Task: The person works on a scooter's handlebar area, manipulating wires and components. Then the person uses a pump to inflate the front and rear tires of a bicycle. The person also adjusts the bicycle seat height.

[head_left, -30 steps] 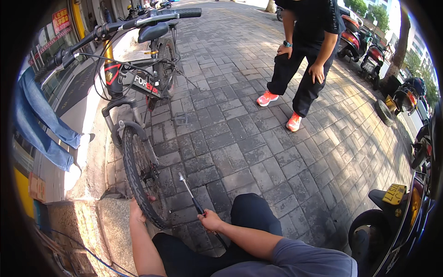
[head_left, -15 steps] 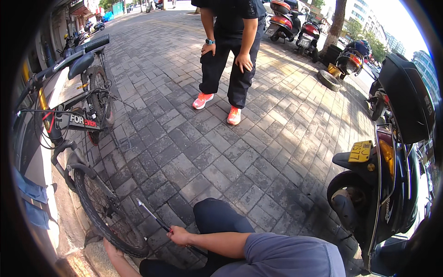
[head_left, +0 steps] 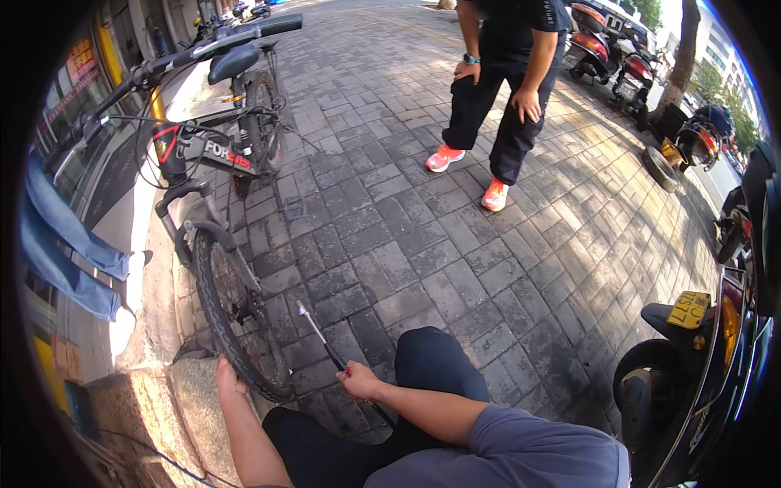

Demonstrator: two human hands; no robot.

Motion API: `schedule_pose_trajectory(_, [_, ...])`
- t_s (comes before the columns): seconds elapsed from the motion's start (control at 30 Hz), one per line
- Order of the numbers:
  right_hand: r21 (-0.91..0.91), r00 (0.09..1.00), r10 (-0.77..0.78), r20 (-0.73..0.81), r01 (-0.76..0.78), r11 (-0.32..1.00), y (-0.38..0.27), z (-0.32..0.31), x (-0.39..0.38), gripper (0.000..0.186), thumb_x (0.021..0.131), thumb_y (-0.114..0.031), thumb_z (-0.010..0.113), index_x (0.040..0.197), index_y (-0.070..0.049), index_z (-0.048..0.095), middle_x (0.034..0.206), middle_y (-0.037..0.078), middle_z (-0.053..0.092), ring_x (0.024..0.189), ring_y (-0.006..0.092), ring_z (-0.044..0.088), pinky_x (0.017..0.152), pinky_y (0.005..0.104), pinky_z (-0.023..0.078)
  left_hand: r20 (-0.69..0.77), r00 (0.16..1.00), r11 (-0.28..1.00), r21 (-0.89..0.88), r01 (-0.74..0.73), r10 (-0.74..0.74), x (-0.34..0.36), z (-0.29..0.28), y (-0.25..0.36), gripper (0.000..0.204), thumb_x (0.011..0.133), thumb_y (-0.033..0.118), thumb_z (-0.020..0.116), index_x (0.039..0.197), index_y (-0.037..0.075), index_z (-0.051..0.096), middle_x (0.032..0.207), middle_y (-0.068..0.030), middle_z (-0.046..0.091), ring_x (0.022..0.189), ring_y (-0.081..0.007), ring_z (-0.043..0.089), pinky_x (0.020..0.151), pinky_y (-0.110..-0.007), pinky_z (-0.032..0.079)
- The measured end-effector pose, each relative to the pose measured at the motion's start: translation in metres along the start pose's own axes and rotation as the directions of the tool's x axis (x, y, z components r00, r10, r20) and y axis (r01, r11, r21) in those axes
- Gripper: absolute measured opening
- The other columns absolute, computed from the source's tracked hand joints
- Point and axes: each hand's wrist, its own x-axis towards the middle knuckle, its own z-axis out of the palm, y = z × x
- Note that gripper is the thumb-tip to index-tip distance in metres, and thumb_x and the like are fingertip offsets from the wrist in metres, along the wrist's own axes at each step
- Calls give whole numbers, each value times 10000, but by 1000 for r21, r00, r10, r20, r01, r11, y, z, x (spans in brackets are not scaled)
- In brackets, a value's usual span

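A black mountain bike (head_left: 213, 146) stands upright at the left with its front wheel toward me. My left hand (head_left: 231, 379) is at the lower left side of the front tyre (head_left: 218, 313), closed against the rubber; some of its fingers are hidden. In my right hand (head_left: 359, 381) is a tyre inflator wand (head_left: 320, 332), a slim rod with a silver angled head and a dark hose trailing behind. The wand's head points away from me, to the right of the wheel and apart from it.
A person in dark clothes (head_left: 508, 89) bends forward ahead, hands on knees. At the far left are another person's jeans (head_left: 73, 236) by a stone ledge (head_left: 195, 407). A parked scooter (head_left: 708, 350) stands close on the right. More scooters (head_left: 590, 41) and a loose tyre (head_left: 659, 168) lie farther back.
My view has swung left, so the scene sits farther right. Both hands keep much the same places, the left at the tyre, the right holding the wand.
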Motion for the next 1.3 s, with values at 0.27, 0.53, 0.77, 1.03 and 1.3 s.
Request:
schedule_pose_trajectory(0.27, [172,993,59,99,-75,982,5,1,-2,268,966,-297,578,961,-40,501,612,91,571,442,213,561,412,368,443,-44,995,991,94,97,-94,-2,9,9,177,873,218,672,952,59,674,857,-92,686,778,-239,652,703,-390,535])
schedule_pose_trajectory(0.53, [156,984,103,144,-125,980,2,-4,-4,239,987,-275,577,952,-91,429,666,34,515,491,162,525,428,328,444,-9,995,991,89,99,-99,0,22,13,153,869,188,683,929,47,685,845,-89,689,762,-225,658,688,-361,541])
schedule_pose_trajectory(0.77, [200,985,81,149,-110,974,2,-1,-3,233,987,-264,577,906,-112,420,628,19,498,480,144,508,416,318,433,-47,988,977,149,156,-150,-3,22,17,146,873,176,678,941,46,686,847,-90,696,756,-223,669,682,-367,552])
schedule_pose_trajectory(1.03, [205,988,76,135,-103,973,8,2,2,269,981,-279,581,913,-67,430,596,43,499,446,168,520,386,329,417,-45,984,967,183,179,-174,-6,20,20,194,881,209,689,982,43,682,907,-103,709,835,-227,688,734,-370,566])
schedule_pose_trajectory(1.3, [161,985,63,161,-89,983,2,-1,0,235,977,-274,581,950,-80,451,652,41,533,504,155,548,433,327,463,-44,991,985,107,134,-130,-6,22,19,220,894,168,661,1065,31,679,959,-105,720,833,-207,698,729,-381,584])
